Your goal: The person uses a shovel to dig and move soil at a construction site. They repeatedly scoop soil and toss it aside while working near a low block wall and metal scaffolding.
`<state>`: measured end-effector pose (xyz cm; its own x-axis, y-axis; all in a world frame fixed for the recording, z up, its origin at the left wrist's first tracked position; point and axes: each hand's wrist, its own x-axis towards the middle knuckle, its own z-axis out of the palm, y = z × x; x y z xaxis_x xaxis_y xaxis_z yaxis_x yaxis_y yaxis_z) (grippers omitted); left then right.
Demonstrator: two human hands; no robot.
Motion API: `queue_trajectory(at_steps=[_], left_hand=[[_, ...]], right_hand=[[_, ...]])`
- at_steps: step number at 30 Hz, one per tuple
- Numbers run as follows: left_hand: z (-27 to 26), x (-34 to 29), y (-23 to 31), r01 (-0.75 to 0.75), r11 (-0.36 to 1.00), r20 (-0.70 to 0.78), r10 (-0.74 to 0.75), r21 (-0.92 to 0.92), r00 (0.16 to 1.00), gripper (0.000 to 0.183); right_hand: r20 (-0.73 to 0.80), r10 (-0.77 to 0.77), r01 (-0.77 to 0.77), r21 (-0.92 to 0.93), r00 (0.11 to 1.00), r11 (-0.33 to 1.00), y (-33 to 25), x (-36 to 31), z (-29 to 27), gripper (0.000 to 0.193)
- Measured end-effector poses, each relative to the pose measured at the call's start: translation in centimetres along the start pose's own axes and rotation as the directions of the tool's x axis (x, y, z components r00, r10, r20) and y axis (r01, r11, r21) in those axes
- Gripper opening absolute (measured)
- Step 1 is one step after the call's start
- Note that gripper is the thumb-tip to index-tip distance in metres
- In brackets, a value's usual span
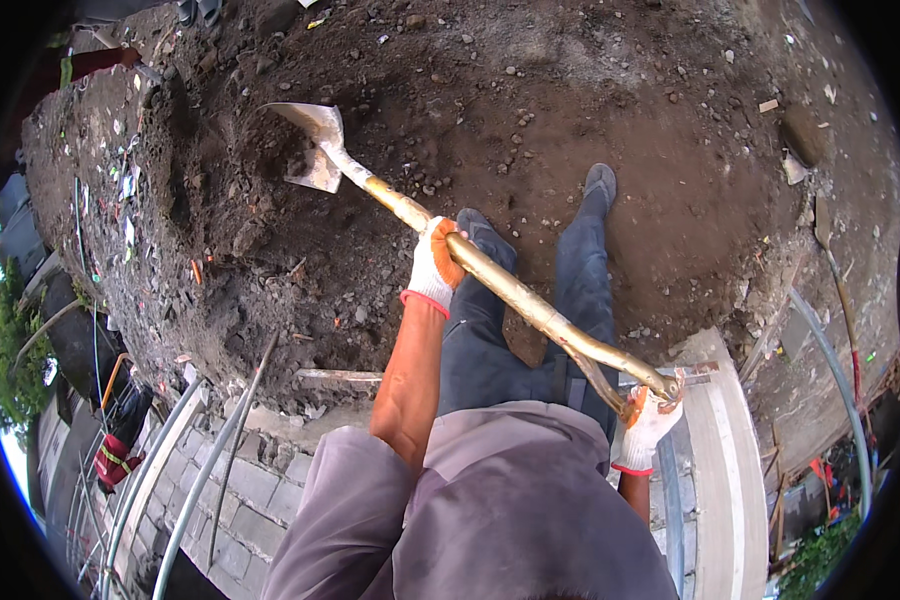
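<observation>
A shovel with a worn yellowish shaft slants across in front of me, from lower right to upper left. My left hand, in a white and orange work glove, is wrapped round the middle of the shaft. At the handle end, my right hand in a matching glove grips the grip, its fingers partly hidden. The metal blade rests at the dark loose soil on the left, its scoop facing that soil and partly covered with dirt.
My feet stand on brown dirt. Grey pavers and metal pipes lie lower left; a pale concrete curb is lower right. A second long-handled tool lies far right. Another person's arm shows upper left.
</observation>
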<state>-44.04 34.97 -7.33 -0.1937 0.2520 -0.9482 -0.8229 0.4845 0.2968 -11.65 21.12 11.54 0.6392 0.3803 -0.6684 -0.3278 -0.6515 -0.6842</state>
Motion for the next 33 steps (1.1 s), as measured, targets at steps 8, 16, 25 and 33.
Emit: queue_trajectory(at_steps=[8, 16, 25, 33], left_hand=[[1.6, -2.9, 17.9, -0.048, 0.914, 0.609, 0.307, -0.404, 0.731, 0.012], [9.7, -0.6, -4.2, 0.01, 0.967, 0.45, 0.109, -0.253, 0.887, 0.014], [18.3, -3.4, -32.9, 0.403, 0.88, 0.119, -0.441, 0.25, 0.889, 0.007], [18.7, 5.3, -21.6, 0.468, 0.858, 0.047, -0.487, 0.213, 0.872, 0.015]], right_hand=[[0.794, -0.456, 0.874, -0.184, 0.402, 0.45, -3.2, -1.4, 9.9, 0.057], [0.056, 0.109, -0.112, 0.051, 0.992, 0.992, -2.4, 6.9, -4.5, 0.041], [-0.637, 0.052, -0.142, -0.09, 0.769, 0.986, -8.8, 4.9, -21.0, 0.027], [-0.423, 0.126, -0.236, -0.218, 0.897, 0.947, -8.8, 7.5, -9.7, 0.037]])
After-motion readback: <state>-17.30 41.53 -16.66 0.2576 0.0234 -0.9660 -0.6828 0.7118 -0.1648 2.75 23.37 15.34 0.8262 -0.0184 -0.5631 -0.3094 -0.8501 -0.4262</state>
